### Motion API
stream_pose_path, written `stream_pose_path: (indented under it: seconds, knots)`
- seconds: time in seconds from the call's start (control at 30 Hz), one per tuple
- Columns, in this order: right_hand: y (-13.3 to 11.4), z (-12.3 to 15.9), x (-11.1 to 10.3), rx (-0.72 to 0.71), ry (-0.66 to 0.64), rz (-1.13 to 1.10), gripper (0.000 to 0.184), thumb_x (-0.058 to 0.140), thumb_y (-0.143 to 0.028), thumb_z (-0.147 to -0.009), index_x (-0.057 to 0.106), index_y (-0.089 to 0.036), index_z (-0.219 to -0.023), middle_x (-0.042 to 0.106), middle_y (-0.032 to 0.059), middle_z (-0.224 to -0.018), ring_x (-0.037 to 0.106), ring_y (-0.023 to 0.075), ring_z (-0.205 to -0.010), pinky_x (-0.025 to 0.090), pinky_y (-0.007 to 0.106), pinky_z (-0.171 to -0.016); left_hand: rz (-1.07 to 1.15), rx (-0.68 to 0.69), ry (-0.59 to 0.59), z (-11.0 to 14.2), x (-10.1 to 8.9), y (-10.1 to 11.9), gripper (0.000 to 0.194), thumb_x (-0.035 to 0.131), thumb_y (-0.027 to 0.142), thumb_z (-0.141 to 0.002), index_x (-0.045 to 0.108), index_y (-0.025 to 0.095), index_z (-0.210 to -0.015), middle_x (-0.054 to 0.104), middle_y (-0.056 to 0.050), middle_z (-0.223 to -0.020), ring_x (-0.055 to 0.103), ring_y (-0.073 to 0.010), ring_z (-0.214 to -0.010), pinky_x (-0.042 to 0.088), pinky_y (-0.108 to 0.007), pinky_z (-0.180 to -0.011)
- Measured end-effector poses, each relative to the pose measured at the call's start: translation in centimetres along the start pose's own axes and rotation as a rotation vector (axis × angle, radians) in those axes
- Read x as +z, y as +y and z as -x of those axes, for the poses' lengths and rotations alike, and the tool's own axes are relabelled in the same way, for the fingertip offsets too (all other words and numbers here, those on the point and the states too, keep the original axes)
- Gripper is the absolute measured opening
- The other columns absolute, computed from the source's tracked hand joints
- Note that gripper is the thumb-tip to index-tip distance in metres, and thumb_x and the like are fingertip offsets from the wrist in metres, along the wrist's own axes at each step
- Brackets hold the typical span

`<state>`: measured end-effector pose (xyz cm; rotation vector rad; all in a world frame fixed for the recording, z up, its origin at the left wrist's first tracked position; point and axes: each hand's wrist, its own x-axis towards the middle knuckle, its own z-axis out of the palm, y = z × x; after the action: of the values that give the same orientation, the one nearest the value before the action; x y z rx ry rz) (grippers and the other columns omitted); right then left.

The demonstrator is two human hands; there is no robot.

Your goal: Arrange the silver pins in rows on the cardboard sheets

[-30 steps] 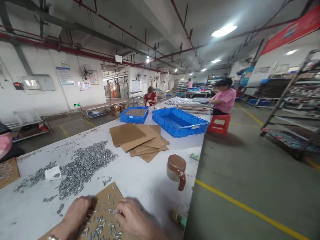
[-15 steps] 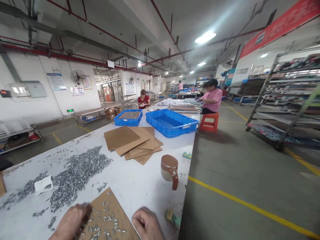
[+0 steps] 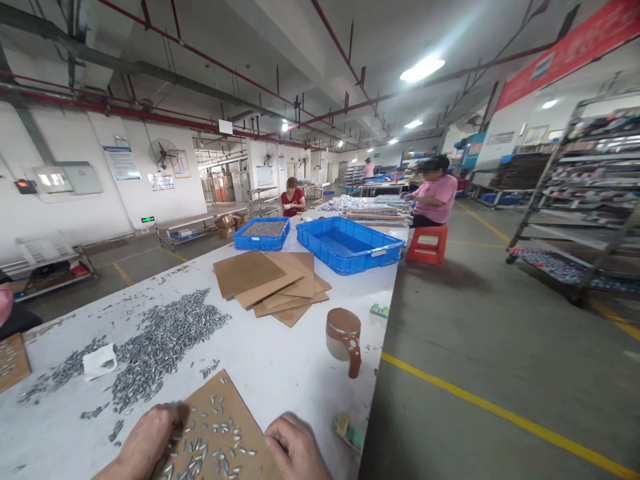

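in the head view, the board (image 3: pixel 245 419) is lying on the tabletop (image 3: pixel 280 363) between the two hands, with pieces (image 3: pixel 197 455) scattering across it. the left hand (image 3: pixel 151 430) is curling at the board's left edge, and the right hand (image 3: pixel 294 445) is bending its fingers beside the right edge; whether either is gripping anything, i cannot tell. a grey pile (image 3: pixel 167 343) is spreading beyond the left hand. a mug (image 3: pixel 343 325) is standing to the right, near stacked sheets (image 3: pixel 250 273) and a blue tray (image 3: pixel 345 243).
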<state>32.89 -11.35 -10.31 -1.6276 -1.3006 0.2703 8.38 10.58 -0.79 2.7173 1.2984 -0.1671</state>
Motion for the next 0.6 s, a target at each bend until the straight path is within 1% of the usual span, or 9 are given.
stream_pose_path:
  seconds: [0.1, 0.2, 0.37, 0.43, 0.5, 0.53, 0.6]
  knots:
    - [-0.1, 0.0, 0.0, 0.012, -0.013, 0.007, 0.015, 0.055, -0.014, -0.087, 0.059, -0.023, -0.076, 0.061, -0.0015, -0.078, 0.060, 0.0159, -0.078, 0.040, 0.026, -0.069, 0.004, 0.015, -0.006, 0.2, -0.3, 0.4, 0.033, 0.035, 0.002, -0.089, 0.063, 0.020, -0.084, 0.074, -0.005, -0.099, 0.070, -0.0202, -0.093, 0.046, -0.026, -0.084]
    - [0.2, 0.1, 0.3, 0.000, -0.022, 0.022, 0.015, 0.054, -0.015, -0.088, 0.060, -0.024, -0.077, 0.062, -0.0009, -0.079, 0.061, 0.0167, -0.080, 0.040, 0.027, -0.070, -0.039, -0.005, -0.016, 0.0, -0.3, 0.6, 0.036, 0.036, -0.001, -0.086, 0.065, 0.020, -0.088, 0.075, -0.007, -0.102, 0.070, -0.0209, -0.098, 0.045, -0.026, -0.086]
    - [0.9, 0.1, 0.7, -0.008, -0.011, 0.055, 0.015, 0.053, -0.015, -0.087, 0.062, -0.023, -0.078, 0.063, -0.0004, -0.080, 0.061, 0.0170, -0.079, 0.041, 0.028, -0.071, -0.147, 0.001, 0.008, -0.8, 0.5, 0.5, 0.043, 0.032, -0.002, -0.088, 0.068, 0.016, -0.103, 0.074, -0.012, -0.111, 0.070, -0.0211, -0.103, 0.046, -0.028, -0.091]
    - [0.9, 0.0, 0.7, 0.007, -0.021, 0.053, 0.015, 0.053, -0.016, -0.088, 0.062, -0.023, -0.079, 0.064, -0.0001, -0.081, 0.062, 0.0168, -0.079, 0.041, 0.027, -0.071, -0.144, 0.014, 0.012, -0.8, 0.4, 0.7, 0.044, 0.033, -0.002, -0.088, 0.069, 0.016, -0.106, 0.075, -0.012, -0.110, 0.071, -0.0206, -0.102, 0.046, -0.027, -0.090]
    - [0.8, 0.2, 0.6, 0.009, -0.044, 0.052, 0.016, 0.052, -0.018, -0.090, 0.064, -0.023, -0.080, 0.066, 0.0009, -0.084, 0.063, 0.0173, -0.081, 0.043, 0.027, -0.072, -0.111, 0.038, 0.007, -0.2, -0.1, 1.2, 0.041, 0.036, -0.001, -0.087, 0.070, 0.017, -0.102, 0.075, -0.010, -0.105, 0.071, -0.0207, -0.100, 0.047, -0.026, -0.089]
    - [0.7, 0.4, 0.5, 0.005, -0.057, 0.055, 0.016, 0.052, -0.020, -0.091, 0.064, -0.023, -0.081, 0.068, 0.0017, -0.084, 0.063, 0.0179, -0.082, 0.044, 0.028, -0.073, -0.100, 0.035, 0.010, 0.2, -0.4, 1.6, 0.038, 0.038, 0.000, -0.086, 0.070, 0.018, -0.097, 0.076, -0.010, -0.102, 0.071, -0.0212, -0.098, 0.048, -0.027, -0.088]
    - [0.6, 1.0, 0.2, 0.003, -0.074, 0.065, 0.019, 0.050, -0.024, -0.093, 0.065, -0.023, -0.082, 0.070, 0.0036, -0.084, 0.065, 0.0196, -0.082, 0.046, 0.030, -0.076, -0.083, 0.108, 0.011, 1.1, -0.8, 2.5, 0.031, 0.044, 0.005, -0.086, 0.071, 0.018, -0.089, 0.077, -0.011, -0.099, 0.070, -0.0235, -0.097, 0.049, -0.029, -0.088]
